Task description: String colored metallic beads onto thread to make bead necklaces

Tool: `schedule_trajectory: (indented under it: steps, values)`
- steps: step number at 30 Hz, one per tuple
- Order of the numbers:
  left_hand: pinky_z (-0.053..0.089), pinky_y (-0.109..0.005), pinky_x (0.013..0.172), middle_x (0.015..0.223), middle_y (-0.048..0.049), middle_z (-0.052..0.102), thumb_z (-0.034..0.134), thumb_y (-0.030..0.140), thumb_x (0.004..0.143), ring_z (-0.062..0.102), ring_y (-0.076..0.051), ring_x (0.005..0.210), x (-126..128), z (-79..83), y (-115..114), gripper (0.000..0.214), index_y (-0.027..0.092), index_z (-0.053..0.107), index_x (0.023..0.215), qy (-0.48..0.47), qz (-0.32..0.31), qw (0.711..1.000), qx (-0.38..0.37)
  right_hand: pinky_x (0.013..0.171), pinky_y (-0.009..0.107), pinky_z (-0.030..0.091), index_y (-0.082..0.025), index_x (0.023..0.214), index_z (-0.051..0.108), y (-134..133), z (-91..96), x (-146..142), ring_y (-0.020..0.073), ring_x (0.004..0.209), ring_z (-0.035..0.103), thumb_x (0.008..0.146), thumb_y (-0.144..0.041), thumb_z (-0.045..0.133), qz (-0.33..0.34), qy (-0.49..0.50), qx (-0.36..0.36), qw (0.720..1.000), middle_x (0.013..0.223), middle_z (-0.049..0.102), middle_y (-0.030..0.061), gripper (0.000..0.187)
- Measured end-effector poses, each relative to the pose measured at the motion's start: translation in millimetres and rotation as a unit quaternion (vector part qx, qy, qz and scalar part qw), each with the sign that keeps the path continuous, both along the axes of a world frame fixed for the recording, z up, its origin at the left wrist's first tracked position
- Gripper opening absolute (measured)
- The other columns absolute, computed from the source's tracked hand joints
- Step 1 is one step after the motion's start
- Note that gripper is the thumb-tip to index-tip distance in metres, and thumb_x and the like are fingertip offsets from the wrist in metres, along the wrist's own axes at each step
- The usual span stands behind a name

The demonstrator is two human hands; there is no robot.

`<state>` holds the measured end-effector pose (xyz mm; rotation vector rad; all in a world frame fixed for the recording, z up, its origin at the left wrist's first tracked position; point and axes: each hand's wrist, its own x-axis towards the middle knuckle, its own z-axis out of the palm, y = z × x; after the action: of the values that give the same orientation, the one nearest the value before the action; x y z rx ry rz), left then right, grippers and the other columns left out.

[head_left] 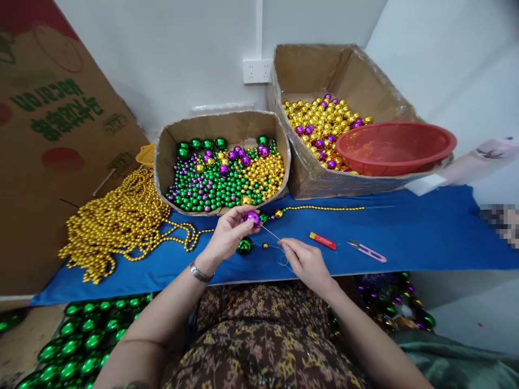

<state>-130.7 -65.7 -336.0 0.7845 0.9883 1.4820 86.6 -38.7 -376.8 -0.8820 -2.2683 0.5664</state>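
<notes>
Between the fingers of my left hand (231, 235) is a large shiny purple bead (252, 218). A thin needle (270, 232) runs from that bead to my right hand (306, 265), whose fingers pinch its near end. Right behind the purple bead sits a green bead (263, 218), followed by a gold bead (278, 214) and a strand of small gold beads (324, 208) stretching right across the blue cloth. Below my left hand lie a large green bead (244, 246) and a small gold bead (265, 245), near a loop of thin clear thread (283, 260).
A cardboard box of mixed beads (162, 162) stands behind my hands. A taller box (308, 183) holds gold and purple beads and a red basin (405, 146). Gold bead strands (117, 221) heap at left. A red lighter (323, 240) and pink thread snips (368, 251) lie right.
</notes>
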Motion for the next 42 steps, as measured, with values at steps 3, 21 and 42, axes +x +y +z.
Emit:
schedule_trajectory:
  steps: [3, 21, 42]
  values:
    - [0.059, -0.030, 0.075, 0.103, -0.0079, 0.070, 0.079, 0.026, 0.073, 0.069, -0.017, 0.083, 0, 0.5, -2, 0.035, 0.017, 0.067, 0.105, -0.022, -0.014, 1.000, -0.003, 0.076, 0.026, 0.056, -0.021, 0.102, 0.066, -1, 1.0, 1, 0.0166, 0.084, 0.072, 0.098, -0.025, 0.041, 0.026, 0.027, -0.023, 0.999, 0.094, 0.075, 0.0043, 0.025]
    - [0.059, -0.029, 0.072, 0.102, -0.0091, 0.071, 0.079, 0.024, 0.071, 0.069, -0.018, 0.083, -6, -1.8, -11, 0.034, 0.017, 0.069, 0.103, -0.047, -0.016, 0.999, -0.016, 0.075, 0.029, 0.057, -0.021, 0.101, 0.066, -5, 3.3, 0, 0.0182, 0.083, 0.072, 0.098, -0.024, 0.042, 0.035, 0.019, 0.008, 0.999, 0.094, 0.075, 0.0057, 0.025]
    - [0.061, -0.029, 0.072, 0.104, -0.0081, 0.069, 0.081, 0.020, 0.069, 0.068, -0.017, 0.085, -5, -2.5, -16, 0.037, 0.016, 0.069, 0.103, 0.000, -0.007, 1.000, 0.023, 0.075, 0.027, 0.056, -0.020, 0.104, 0.066, -5, -3.4, -2, 0.0176, 0.085, 0.071, 0.097, -0.023, 0.044, 0.037, 0.027, 0.016, 0.999, 0.095, 0.075, 0.0064, 0.023]
